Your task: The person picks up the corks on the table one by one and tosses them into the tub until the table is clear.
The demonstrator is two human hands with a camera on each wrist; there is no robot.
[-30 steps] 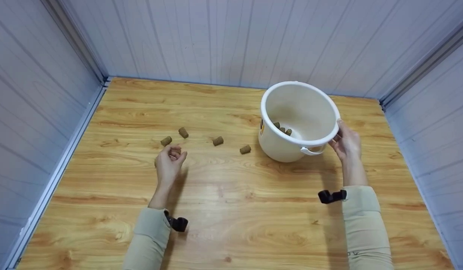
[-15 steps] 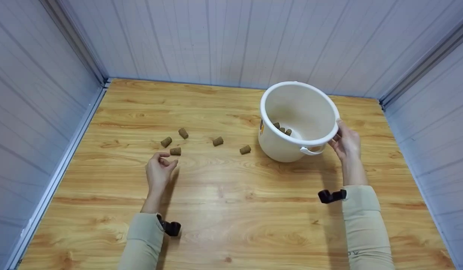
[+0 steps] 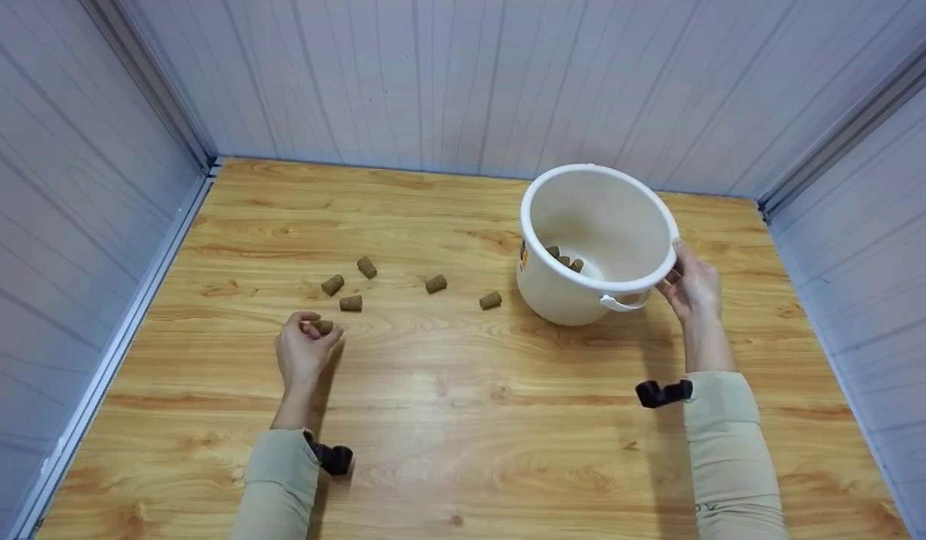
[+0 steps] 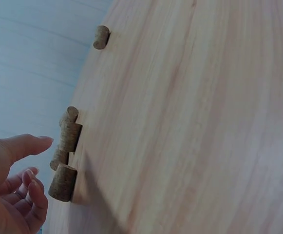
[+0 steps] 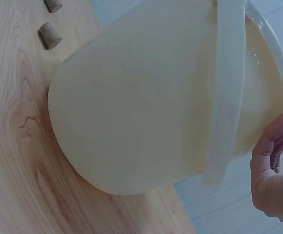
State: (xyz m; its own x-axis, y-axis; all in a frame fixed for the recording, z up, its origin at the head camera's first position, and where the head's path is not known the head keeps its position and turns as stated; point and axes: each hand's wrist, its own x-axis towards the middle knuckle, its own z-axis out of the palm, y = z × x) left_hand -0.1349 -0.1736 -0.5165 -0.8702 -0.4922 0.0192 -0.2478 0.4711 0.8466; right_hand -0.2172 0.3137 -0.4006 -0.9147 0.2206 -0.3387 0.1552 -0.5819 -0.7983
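Note:
My left hand (image 3: 302, 352) is low over the wooden table, its thumb and fingers parted around the nearest cork stopper (image 3: 323, 327). In the left wrist view a gap shows between the fingertips and that cork (image 4: 62, 183). Just beyond it lie a second cork (image 3: 350, 303), a third (image 3: 332, 284) and another cork (image 3: 367, 267). My right hand (image 3: 694, 289) grips the rim of a white bucket (image 3: 568, 300) on its right side. Thumb and fingers pinch that rim in the right wrist view. Several corks (image 3: 577, 265) lie at the bottom of the bucket.
Between the left-hand group and the bucket lie two separate corks, one mid-table (image 3: 436, 283) and one near the bucket (image 3: 491, 300). The bucket's handle (image 3: 624, 303) hangs down at its front. Pale panel walls (image 3: 448, 82) close in the wooden table (image 3: 463, 420) at the back and sides.
My left hand has drawn back toward the near left, away from the farther corks, to the nearest one, uncovering two corks. The right hand and bucket have stayed put.

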